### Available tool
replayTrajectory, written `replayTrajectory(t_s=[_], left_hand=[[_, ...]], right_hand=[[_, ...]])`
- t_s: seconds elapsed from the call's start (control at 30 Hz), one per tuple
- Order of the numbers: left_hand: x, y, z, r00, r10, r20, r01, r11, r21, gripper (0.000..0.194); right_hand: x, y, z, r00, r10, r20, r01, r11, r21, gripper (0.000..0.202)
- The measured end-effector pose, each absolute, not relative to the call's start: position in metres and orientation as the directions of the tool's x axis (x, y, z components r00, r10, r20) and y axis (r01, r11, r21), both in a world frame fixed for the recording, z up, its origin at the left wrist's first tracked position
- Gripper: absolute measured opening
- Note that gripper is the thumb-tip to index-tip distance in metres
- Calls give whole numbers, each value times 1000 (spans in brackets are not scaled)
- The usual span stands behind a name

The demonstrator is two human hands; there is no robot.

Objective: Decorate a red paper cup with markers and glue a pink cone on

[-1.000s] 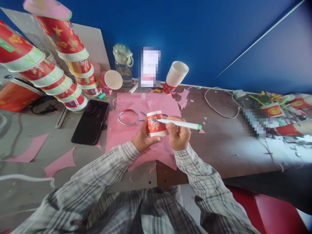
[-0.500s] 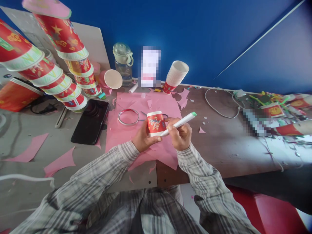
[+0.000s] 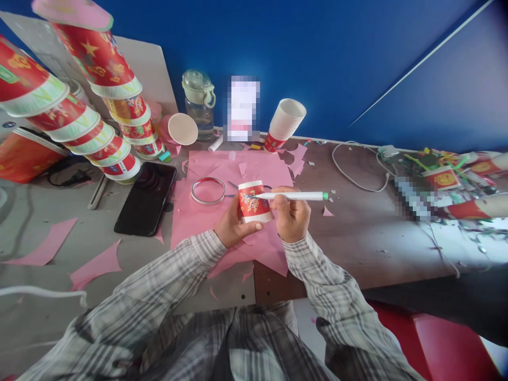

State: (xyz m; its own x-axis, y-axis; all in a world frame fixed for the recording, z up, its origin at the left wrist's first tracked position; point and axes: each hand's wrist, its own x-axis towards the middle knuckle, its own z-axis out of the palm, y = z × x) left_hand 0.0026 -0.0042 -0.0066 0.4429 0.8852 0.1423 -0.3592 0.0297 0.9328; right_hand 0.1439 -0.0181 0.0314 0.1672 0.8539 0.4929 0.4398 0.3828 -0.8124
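Well, lettering on your leftmost cup tower (image 3: 85,123) was too small to read. Your left hand (image 3: 230,225) held a tapered red-and-white paper cup (image 3: 254,209), printed with a multicoloured design, above smooth pink paper sheets (image 3: 198,219). Your right hand (image 3: 293,219) pinched a slim, white, green-ended marker (image 3: 307,196), its tip at that design.

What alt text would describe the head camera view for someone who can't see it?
A person's left hand holds a printed red paper cup while the right hand holds a green-ended white marker, its tip at the cup's side. Below lies pink paper on a desk, with columns of stacked cups at left.
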Motion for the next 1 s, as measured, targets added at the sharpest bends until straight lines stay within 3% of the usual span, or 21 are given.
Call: replayTrajectory(t_s=[0.57,1.0], left_hand=[[1,-4,5,490,870,55,-430,186,884,74],[-3,-3,3,534,845,10,-468,285,837,74]], right_hand=[[146,-13,36,247,853,460,335,370,-867,20],[151,-6,36,298,874,383,151,353,-923,24]])
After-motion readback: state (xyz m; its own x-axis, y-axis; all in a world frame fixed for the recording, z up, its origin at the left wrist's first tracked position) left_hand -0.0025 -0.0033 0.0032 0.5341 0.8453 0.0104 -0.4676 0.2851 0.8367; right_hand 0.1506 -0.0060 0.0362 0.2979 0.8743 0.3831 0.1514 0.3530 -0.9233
